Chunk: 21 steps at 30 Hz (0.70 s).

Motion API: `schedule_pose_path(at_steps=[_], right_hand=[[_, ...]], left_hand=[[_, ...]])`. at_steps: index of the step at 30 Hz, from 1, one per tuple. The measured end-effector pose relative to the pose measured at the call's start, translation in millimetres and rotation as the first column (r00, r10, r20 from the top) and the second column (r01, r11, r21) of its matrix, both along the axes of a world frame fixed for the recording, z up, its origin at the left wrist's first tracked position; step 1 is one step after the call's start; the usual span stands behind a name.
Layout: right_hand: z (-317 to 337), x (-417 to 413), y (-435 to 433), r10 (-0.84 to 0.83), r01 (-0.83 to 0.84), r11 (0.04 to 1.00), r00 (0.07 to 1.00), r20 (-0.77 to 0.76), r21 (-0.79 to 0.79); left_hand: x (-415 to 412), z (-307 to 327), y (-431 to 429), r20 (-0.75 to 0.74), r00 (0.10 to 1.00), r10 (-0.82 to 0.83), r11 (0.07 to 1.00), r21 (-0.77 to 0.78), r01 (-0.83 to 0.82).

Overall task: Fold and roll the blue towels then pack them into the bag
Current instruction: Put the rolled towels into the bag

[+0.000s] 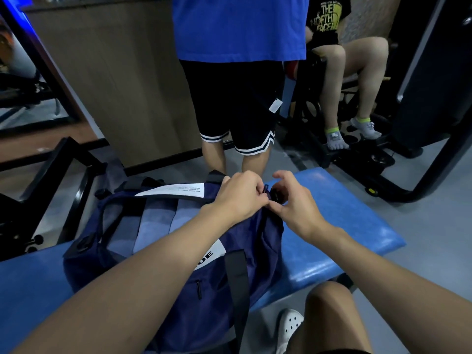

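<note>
- The seated person's black T-shirt (pixel 324 19) reads "THE NORTH FACE" in yellow-green letters.
- A long white label (pixel 173 191) on the far side of the bag (pixel 265 241) carries several lines of small print, too small to read.
- A white patch (pixel 215 251) on the bag's near side shows black letters ending in "UE"; the left forearm hides the rest.
- A small white tag (pixel 275 106) hangs on the standing person's black shorts (pixel 235 98); no writing is readable on it.
- One navy bag lies on one blue padded bench (pixel 337 226).
- It has two black straps: the near strap (pixel 238 277) and the far strap (pixel 215 175).
- The bag's top gapes open, and the rolled blue towels (pixel 155 226) lie inside it, side by side. At least three rolls show.
- Two hands meet at the right end of the bag's opening.
- The left hand (pixel 240 195) has its fingers curled, gripping the bag's edge.
- The right hand (pixel 293 208) has its thumb and bent fingers closing round a small black piece there. Exactly what they pinch is hidden.
- Two other people are beyond the bench, one standing in a blue shirt (pixel 237 26) and one seated.
- The seated person wears two grey toe socks (pixel 334 139) with lime cuffs.
- One white clog (pixel 291 325) shows below the bench.
</note>
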State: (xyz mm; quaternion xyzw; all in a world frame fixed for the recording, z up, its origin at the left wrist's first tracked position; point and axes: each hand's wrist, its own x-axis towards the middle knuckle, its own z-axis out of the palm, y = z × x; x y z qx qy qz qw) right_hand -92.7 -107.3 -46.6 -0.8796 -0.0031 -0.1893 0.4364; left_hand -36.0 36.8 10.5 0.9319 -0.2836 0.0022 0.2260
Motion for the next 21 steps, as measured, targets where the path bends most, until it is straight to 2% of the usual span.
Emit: schedule_pose_path(at_steps=[4,8,13,17,21], right_hand=[[-0.1,0.1,-3.9,0.005,0.001,0.990,0.999,0.041,-0.140],[-3.5,-0.1,-7.1,0.003,-0.013,0.970,0.999,-0.042,-0.244],[-4.4,-2.6,-3.7,-0.119,0.069,0.915,0.988,-0.102,-0.399],[6.1,2.2,27.3,-0.010,-0.011,0.922,0.999,-0.052,-0.388],[2.4,7.8,40.8,-0.023,0.018,0.932,1.000,-0.010,-0.362]], left_hand=[[-7.3,7.1,7.4,0.008,0.989,0.145,0.989,-0.027,-0.145],[-7.8,9.8,24.7,-0.068,0.970,0.233,0.972,0.014,-0.233],[-5.1,15.0,54.5,-0.094,0.954,0.285,0.959,0.021,-0.284],[-7.4,19.4,58.8,-0.092,0.964,0.249,0.967,-0.036,-0.253],[-11.2,22.8,68.8,-0.044,0.963,0.264,0.964,-0.030,-0.266]])
